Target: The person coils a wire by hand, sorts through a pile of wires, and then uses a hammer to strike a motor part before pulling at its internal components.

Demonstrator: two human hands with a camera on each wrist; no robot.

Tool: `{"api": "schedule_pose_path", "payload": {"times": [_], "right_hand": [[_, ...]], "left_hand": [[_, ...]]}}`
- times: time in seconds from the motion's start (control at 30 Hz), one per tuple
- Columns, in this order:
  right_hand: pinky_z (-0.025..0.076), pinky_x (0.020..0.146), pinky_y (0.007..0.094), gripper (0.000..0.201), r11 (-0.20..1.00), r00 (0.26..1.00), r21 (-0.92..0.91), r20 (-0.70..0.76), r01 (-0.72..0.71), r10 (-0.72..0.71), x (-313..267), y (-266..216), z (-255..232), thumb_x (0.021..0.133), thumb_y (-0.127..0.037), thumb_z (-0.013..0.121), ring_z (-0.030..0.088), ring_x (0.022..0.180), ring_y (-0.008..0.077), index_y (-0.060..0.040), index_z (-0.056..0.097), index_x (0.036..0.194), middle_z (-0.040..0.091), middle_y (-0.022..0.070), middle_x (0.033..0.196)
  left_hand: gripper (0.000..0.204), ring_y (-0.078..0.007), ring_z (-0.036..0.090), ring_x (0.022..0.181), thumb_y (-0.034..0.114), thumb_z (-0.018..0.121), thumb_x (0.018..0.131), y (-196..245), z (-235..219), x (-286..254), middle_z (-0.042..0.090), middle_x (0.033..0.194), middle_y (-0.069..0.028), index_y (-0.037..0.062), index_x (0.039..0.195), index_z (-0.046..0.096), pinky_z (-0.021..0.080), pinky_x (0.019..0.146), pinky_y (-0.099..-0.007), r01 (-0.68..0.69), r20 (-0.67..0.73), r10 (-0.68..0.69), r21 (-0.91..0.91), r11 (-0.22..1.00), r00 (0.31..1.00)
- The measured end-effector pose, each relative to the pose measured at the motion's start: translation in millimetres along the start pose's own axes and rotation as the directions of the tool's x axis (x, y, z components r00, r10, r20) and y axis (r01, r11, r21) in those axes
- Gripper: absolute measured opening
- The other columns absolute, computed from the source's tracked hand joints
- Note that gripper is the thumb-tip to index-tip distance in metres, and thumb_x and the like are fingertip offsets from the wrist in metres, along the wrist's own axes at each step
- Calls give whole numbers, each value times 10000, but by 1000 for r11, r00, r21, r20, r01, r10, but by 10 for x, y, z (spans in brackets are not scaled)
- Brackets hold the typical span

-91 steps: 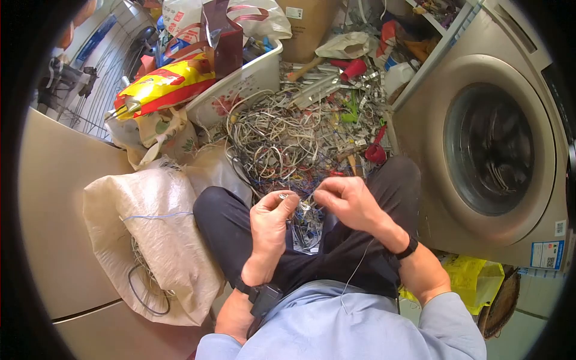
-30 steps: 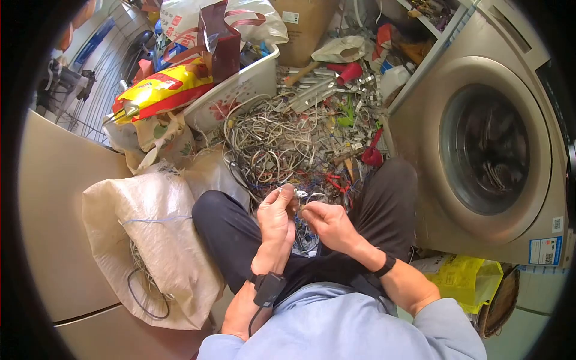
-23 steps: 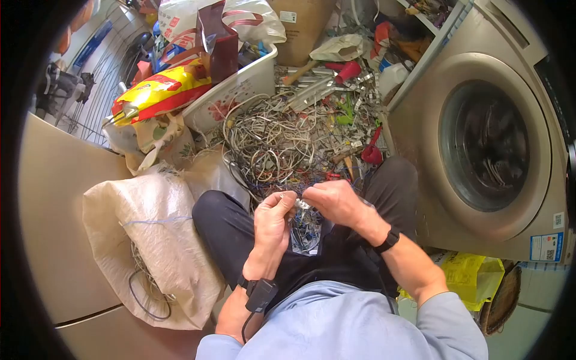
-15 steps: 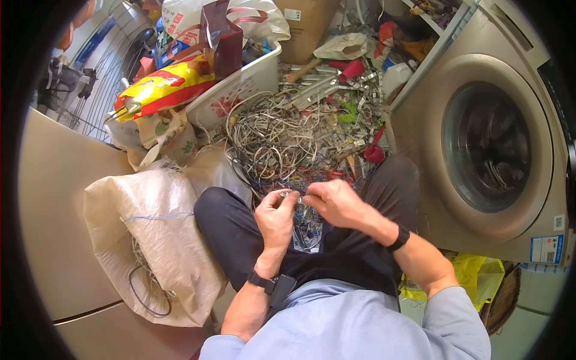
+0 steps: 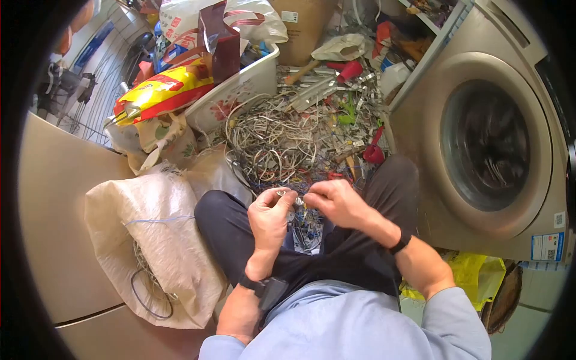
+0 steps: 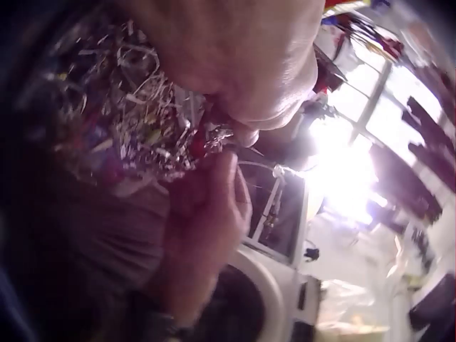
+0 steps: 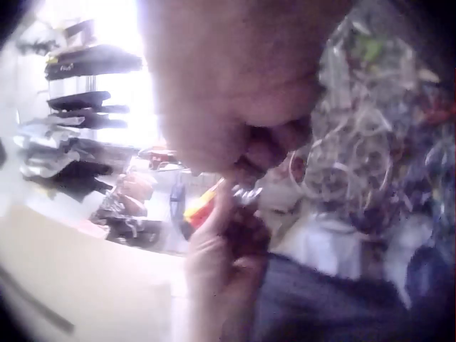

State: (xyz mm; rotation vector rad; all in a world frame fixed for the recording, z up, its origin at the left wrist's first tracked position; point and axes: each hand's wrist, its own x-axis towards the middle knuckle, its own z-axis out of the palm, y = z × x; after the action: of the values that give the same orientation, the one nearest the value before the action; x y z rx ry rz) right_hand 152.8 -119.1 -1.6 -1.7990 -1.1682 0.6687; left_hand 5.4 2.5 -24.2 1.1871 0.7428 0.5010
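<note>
In the head view the left hand (image 5: 268, 222) pinches a small whitish-silver piece (image 5: 299, 202) between thumb and fingers, above the lap. Close on its right, the right hand (image 5: 338, 203) has thumb and fingertips drawn together at the same piece. Both wrist views show the two hands' fingertips meeting, with a shiny bit (image 6: 221, 134) between them; its exact shape is blurred. Below the hands, between the legs, lies a heap of small wires and scraps (image 5: 308, 231). Beyond it spreads a tangle of pale cables (image 5: 273, 135).
A white sack (image 5: 156, 240) stands at the left, a white bin (image 5: 240, 84) behind it with a yellow-red bag (image 5: 165, 90). Red scoops (image 5: 373, 153), metal strips and a green piece (image 5: 347, 114) lie in the heap. A washing machine (image 5: 432, 144) is at the right, a yellow bag (image 5: 480, 276) below.
Compared with three seconds ago, the right hand is a little nearer the left. Over the last second both hands have shifted slightly and turned about the small piece, staying close together.
</note>
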Motion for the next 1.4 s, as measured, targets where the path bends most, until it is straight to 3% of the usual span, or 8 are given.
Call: {"api": "schedule_pose_path", "payload": {"times": [0.1, 0.27, 0.47, 0.6, 0.7, 1.0, 1.17, 1.4], "right_hand": [[505, 620, 400, 180, 974, 990, 204, -79, -101, 119, -208, -142, 329, 969, -146, 622, 641, 646, 312, 10, 692, 912, 640, 199, 738], [473, 577, 365, 164, 929, 998, 365, 40, -65, 55, -169, 223, 351, 985, -141, 633, 593, 603, 227, -3, 659, 901, 581, 134, 688], [525, 644, 457, 241, 909, 943, -263, 167, 323, -287, 79, 193, -166, 868, -268, 737, 685, 753, 362, -41, 682, 809, 650, 169, 744], [495, 598, 448, 189, 1000, 998, 10, -65, -2, 3, -184, -134, 144, 933, -161, 687, 650, 657, 389, -7, 660, 826, 638, 205, 704], [509, 603, 431, 118, 952, 990, 278, -28, -127, 140, -344, -25, 450, 941, -127, 676, 677, 691, 364, -17, 685, 897, 666, 201, 756], [556, 636, 424, 60, 754, 882, -461, 187, 468, -432, 101, 235, -71, 795, -137, 704, 691, 746, 301, -104, 669, 830, 637, 72, 737], [568, 688, 433, 78, 740, 920, -547, 201, 391, -337, 160, 73, -139, 791, -173, 722, 712, 813, 307, -105, 692, 813, 692, 84, 798], [538, 699, 494, 198, 990, 999, -139, -33, -9, 5, -132, -123, 163, 918, -194, 664, 689, 780, 414, -10, 699, 853, 684, 218, 794]], "left_hand": [[157, -54, 567, 707, 93, 800, 902, -37, 139, 27, 691, 816, 8, -14, 1005, 750, 453, 654, -228, -102, -177, 98, -16, 995, 979], [98, -102, 581, 700, 112, 750, 949, -163, 135, 15, 689, 812, -14, 17, 969, 739, 469, 659, -250, 80, -24, -99, -418, 905, 995], [149, -65, 562, 695, 111, 789, 918, -170, 1, -61, 684, 819, 15, -9, 989, 736, 451, 668, -227, 71, 34, -68, -102, 992, 997], [132, -63, 556, 687, 114, 788, 919, -249, 91, 5, 683, 815, 13, 2, 967, 738, 452, 666, -227, -72, -136, 66, -40, 997, 989], [107, -78, 578, 695, 123, 774, 934, -307, 94, 44, 684, 808, 1, 27, 953, 730, 460, 661, -237, 102, -71, -160, -514, 852, 984], [134, -55, 578, 763, 119, 781, 931, -157, -26, -123, 684, 847, 17, 19, 1003, 729, 458, 720, -220, 111, 40, -104, -292, 950, 994], [144, -41, 574, 798, 99, 785, 923, -160, -21, -110, 677, 867, 27, 19, 1030, 732, 455, 750, -203, 25, 5, -24, -212, 977, 1000], [137, -63, 607, 747, 106, 771, 932, -222, -15, -48, 695, 847, -5, 6, 1005, 712, 498, 695, -224, -47, -62, 46, -19, 999, 997]]}}
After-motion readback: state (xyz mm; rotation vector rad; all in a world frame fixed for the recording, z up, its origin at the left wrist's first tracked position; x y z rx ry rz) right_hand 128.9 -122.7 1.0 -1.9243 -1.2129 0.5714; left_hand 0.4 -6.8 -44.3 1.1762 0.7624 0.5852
